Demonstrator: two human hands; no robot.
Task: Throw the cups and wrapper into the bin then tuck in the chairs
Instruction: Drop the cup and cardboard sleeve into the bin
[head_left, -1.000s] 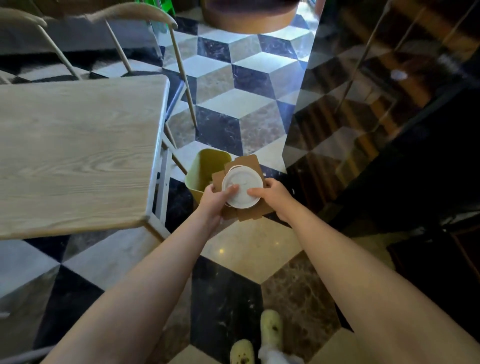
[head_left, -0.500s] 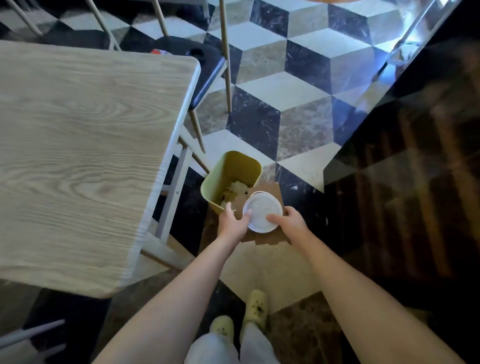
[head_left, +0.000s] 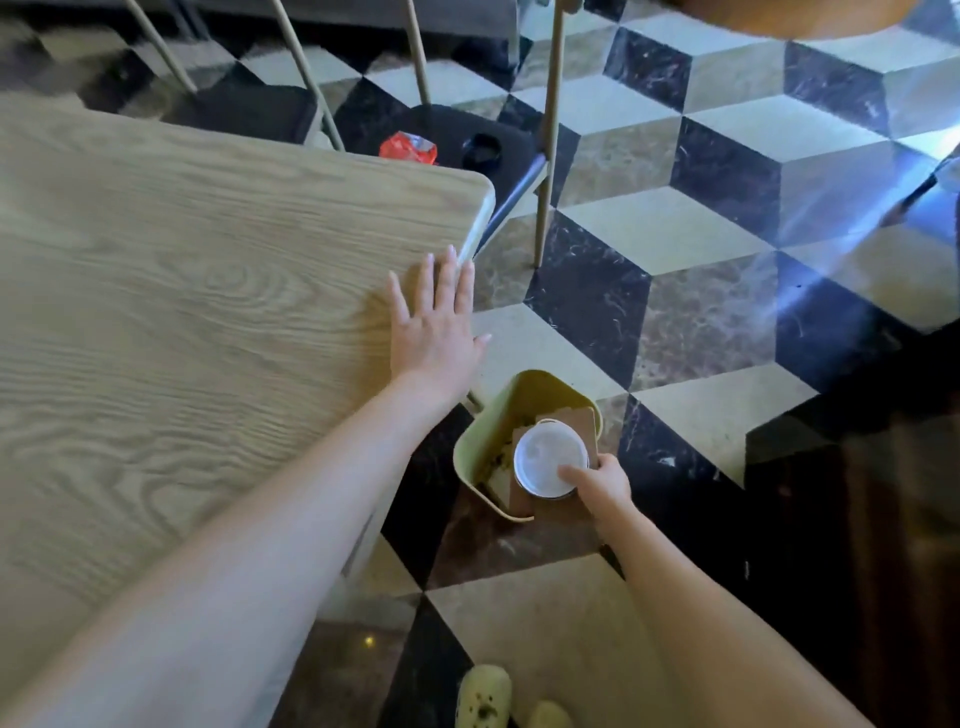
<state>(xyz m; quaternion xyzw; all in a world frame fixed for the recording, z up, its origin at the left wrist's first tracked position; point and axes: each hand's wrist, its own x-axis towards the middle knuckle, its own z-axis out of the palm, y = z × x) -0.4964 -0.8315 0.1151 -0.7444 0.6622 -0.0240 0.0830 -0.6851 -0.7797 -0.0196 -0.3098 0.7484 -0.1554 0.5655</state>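
The left hand (head_left: 434, 322) lay flat, fingers spread, on the worktop (head_left: 208, 312) near its corner. The right hand (head_left: 602, 483) gripped the white-lidded cup (head_left: 545, 457) with its cardboard holder (head_left: 584, 423) in the mouth of the yellow bin (head_left: 472, 447).

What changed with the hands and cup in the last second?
The left hand let go of the lidded cup and moved to lie flat on the table edge. The right hand, still gripping, lowered cup and cardboard carrier into the yellow bin. Bin and red wrapper stayed put.

Matt wood-grain table (head_left: 182, 291), glossy marble floor (head_left: 701, 322), smooth yellow plastic bin (head_left: 470, 441).
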